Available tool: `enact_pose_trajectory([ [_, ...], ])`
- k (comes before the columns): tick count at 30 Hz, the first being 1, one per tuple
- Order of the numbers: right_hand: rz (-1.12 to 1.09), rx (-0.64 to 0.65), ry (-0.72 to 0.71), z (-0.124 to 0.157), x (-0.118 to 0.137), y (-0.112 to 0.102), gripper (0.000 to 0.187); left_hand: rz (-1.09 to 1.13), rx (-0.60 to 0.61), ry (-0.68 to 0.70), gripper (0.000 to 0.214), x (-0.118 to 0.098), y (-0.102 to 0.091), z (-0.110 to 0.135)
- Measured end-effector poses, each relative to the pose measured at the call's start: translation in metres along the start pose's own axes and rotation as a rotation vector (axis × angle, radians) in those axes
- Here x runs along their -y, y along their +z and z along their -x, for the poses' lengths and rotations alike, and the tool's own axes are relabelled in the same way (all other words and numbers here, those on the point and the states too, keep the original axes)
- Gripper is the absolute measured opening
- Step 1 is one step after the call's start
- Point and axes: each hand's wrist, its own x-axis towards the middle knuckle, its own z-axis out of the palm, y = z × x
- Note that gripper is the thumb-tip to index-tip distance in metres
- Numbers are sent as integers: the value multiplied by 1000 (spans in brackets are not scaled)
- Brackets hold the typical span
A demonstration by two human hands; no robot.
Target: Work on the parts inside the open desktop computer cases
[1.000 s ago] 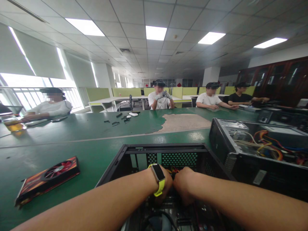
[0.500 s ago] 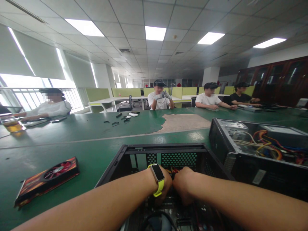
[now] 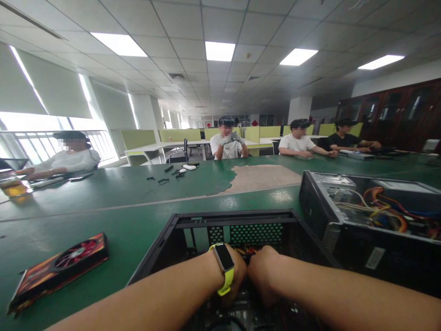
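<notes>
Green tabletop [image 3: 120, 220]: carries everything; bare tan patch near the far side.
Black computer case [image 3: 168, 250]: on the tabletop, right in front of the wearer, top side open. Opening up looks done; work inside seems midway. Closing not done. Lower interior dark, mostly behind the arms, so can't judge what else is left there.
Second case [image 3: 351, 243]: just to the right, also open, wiring inside; neither hand on it.
Graphics card [image 3: 62, 266]: out of both cases, lying on the tabletop at left, fan up, well apart from the hands.
Right hand [image 3: 263, 266]: down in the black case, knuckles up, fingers curled under; can't tell if gripping.
Left hand [image 3: 238, 271]: beside the right, also inside; fingers hidden, grip can't be told.
Smartwatch [image 3: 223, 257]: left wrist, yellow-green strap.
Coloured wires [image 3: 251, 249]: show just beyond the hands, inside the case; whether plugged or loose not visible.
Small dark parts [image 3: 163, 181]: scattered on far tabletop, untouched.
</notes>
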Motion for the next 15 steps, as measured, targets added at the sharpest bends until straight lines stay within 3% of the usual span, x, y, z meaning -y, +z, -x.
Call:
enact_pose_trajectory([
  [2, 66, 73, 11, 1, 0, -2, 60, -21, 27, -13, 33, -2, -3, 4],
  [5, 49, 81, 9, 1, 2, -4, 67, -31, 49, -10, 29, -4, -3, 5],
  [9, 27, 143, 35, 20, 1, -16, 54, -61, 109, 9, 44, -4, -4, 2],
  [11, -54, -21, 91, 40, -10, -34, 38, -62, 116, 51, 47, -5, -7, 0],
  [13, -165, -395, 178, 56, -31, -61, 33, -54, 160, 48, 36, -4, -9, -1],
  [15, -302, -768, 309, 59, -60, -92, 46, -26, 228, 2, 32, -3, -9, -2],
])
